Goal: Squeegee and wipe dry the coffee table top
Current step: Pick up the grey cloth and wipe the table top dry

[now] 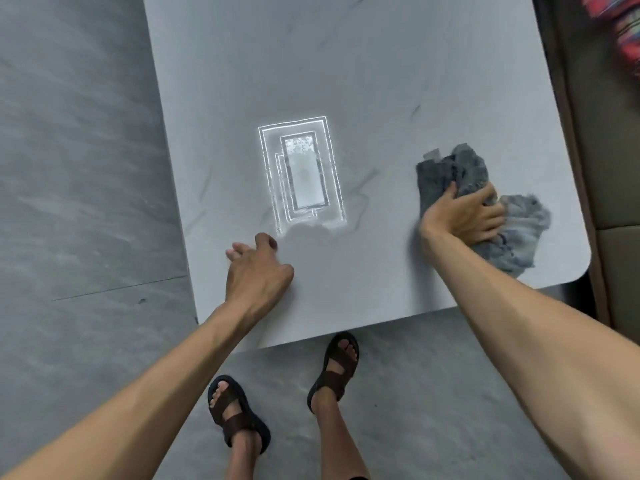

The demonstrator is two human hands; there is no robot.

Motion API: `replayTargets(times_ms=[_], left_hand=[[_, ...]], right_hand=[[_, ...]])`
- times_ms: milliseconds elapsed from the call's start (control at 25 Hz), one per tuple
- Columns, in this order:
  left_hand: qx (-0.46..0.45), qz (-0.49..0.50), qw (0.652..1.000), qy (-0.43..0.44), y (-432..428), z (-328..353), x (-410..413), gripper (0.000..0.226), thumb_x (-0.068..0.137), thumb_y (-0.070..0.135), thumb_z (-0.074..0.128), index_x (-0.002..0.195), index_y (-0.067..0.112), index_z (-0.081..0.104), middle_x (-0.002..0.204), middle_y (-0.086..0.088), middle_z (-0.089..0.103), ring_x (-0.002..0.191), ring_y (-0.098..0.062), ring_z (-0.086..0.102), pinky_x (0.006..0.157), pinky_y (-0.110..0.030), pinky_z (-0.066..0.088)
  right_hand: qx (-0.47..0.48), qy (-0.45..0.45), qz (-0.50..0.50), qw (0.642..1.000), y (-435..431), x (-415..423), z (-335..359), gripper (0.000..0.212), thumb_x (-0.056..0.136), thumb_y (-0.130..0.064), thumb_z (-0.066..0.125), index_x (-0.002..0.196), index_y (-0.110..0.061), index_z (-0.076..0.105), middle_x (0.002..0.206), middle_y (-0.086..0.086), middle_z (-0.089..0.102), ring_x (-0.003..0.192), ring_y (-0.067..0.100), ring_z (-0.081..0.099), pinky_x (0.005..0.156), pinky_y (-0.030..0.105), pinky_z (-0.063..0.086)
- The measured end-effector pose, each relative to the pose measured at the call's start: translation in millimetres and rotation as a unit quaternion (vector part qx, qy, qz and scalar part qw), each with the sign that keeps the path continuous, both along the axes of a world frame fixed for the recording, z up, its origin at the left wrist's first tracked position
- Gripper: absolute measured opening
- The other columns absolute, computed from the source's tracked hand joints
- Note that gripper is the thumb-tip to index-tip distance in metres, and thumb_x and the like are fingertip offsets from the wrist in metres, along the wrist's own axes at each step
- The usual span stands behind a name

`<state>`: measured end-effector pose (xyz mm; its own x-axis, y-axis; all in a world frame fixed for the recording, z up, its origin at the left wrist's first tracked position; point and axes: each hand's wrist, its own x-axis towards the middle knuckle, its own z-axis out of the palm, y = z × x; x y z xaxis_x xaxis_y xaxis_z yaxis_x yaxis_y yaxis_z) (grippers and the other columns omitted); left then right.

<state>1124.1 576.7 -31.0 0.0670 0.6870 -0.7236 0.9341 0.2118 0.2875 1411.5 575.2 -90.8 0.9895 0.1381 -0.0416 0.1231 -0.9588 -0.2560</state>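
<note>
The coffee table top point(346, 64) is pale grey with faint marble veins and fills the upper middle of the head view. A bright reflection of a ceiling light point(301, 171) shines on its glossy surface. A crumpled blue-grey cloth point(519, 233) lies on the table's right side near the rounded front corner. My right hand point(465, 214) presses flat on the cloth and grips it. My left hand point(258, 268) rests near the table's front left, fingers spread, holding nothing. No squeegee is in view.
Grey tiled floor point(79, 168) surrounds the table on the left and front. My feet in brown sandals point(239, 414) stand at the table's front edge. A brown sofa point(609, 168) with a red patterned fabric point(620, 26) runs along the right.
</note>
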Motion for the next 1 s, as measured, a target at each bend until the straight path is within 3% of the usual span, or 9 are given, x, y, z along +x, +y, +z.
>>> replayTargets(times_ms=[160,240,320,440,480,560,720,920,1000], left_hand=[[0.106,0.161,0.981,-0.023,-5,13,-20,0.034,0.082,0.017,0.046,0.116,0.024,0.048,0.104,-0.004,0.059,0.088,-0.027,0.053,0.074,-0.033,0.037],[0.143,0.186,0.972,-0.031,-5,13,-34,0.034,0.083,0.014,0.048,0.115,0.022,0.048,0.103,-0.003,0.058,0.093,-0.027,0.053,0.074,-0.033,0.038],[0.173,0.172,0.969,-0.040,-1,10,-47,0.032,0.081,0.010,0.051,0.112,0.017,0.046,0.112,-0.005,0.055,0.102,-0.028,0.052,0.079,-0.035,0.039],[0.173,0.106,0.979,-0.039,6,4,-59,0.031,0.078,0.008,0.053,0.106,0.014,0.041,0.115,-0.009,0.050,0.104,-0.029,0.050,0.085,-0.039,0.041],[0.162,0.080,0.983,-0.037,5,2,-58,0.033,0.078,0.008,0.054,0.107,0.013,0.041,0.116,-0.009,0.049,0.106,-0.030,0.050,0.088,-0.041,0.042],[0.156,0.040,0.986,-0.031,3,-1,-54,0.036,0.077,0.008,0.054,0.110,0.013,0.041,0.117,-0.009,0.046,0.107,-0.031,0.049,0.091,-0.043,0.043],[0.161,0.110,0.980,-0.043,5,5,-44,0.051,0.080,0.011,0.054,0.125,0.014,0.032,0.124,-0.012,0.047,0.108,-0.034,0.051,0.090,-0.044,0.044],[0.150,0.171,0.972,-0.062,6,7,-74,0.055,0.083,0.012,0.052,0.133,0.019,0.029,0.132,-0.011,0.048,0.111,-0.031,0.051,0.087,-0.041,0.044],[0.133,0.221,0.963,-0.074,4,9,-93,0.053,0.085,0.013,0.052,0.133,0.018,0.030,0.132,-0.010,0.049,0.107,-0.029,0.053,0.080,-0.036,0.043]], right_hand=[[-0.006,0.030,0.175,0.984,52,-101,3,0.064,0.075,-0.041,0.054,0.134,-0.016,0.048,0.133,0.022,0.048,0.124,0.040,0.043,0.110,0.048,0.020],[0.002,0.021,0.395,0.919,49,-157,5,0.074,0.070,-0.042,0.052,0.139,-0.018,0.043,0.129,0.022,0.050,0.120,0.040,0.045,0.109,0.049,0.020],[0.009,0.040,0.641,0.766,32,-190,9,0.077,0.073,-0.043,0.051,0.146,-0.023,0.035,0.127,0.022,0.050,0.116,0.041,0.046,0.104,0.050,0.025],[-0.025,0.012,0.881,0.473,29,-163,18,0.067,0.086,-0.051,0.042,0.150,-0.035,0.028,0.128,0.017,0.050,0.114,0.032,0.047,0.099,0.046,0.034],[-0.041,0.001,0.909,0.415,36,-145,20,0.065,0.089,-0.055,0.040,0.150,-0.037,0.028,0.128,0.016,0.050,0.114,0.030,0.047,0.100,0.045,0.035],[-0.069,-0.025,0.925,0.373,52,-113,23,0.064,0.090,-0.061,0.039,0.149,-0.039,0.030,0.121,0.015,0.052,0.108,0.029,0.049,0.100,0.044,0.036],[-0.056,-0.065,0.872,0.482,56,-76,19,0.056,0.089,-0.054,0.048,0.141,-0.034,0.044,0.106,0.012,0.054,0.095,0.030,0.050,0.094,0.044,0.037],[-0.058,-0.058,0.571,0.817,24,-47,9,0.052,0.091,-0.050,0.048,0.140,-0.034,0.042,0.099,0.019,0.056,0.094,0.036,0.054,0.090,0.046,0.036],[-0.077,-0.043,0.420,0.903,30,-66,9,0.058,0.091,-0.053,0.046,0.145,-0.033,0.034,0.107,0.024,0.054,0.102,0.039,0.051,0.096,0.050,0.034]])
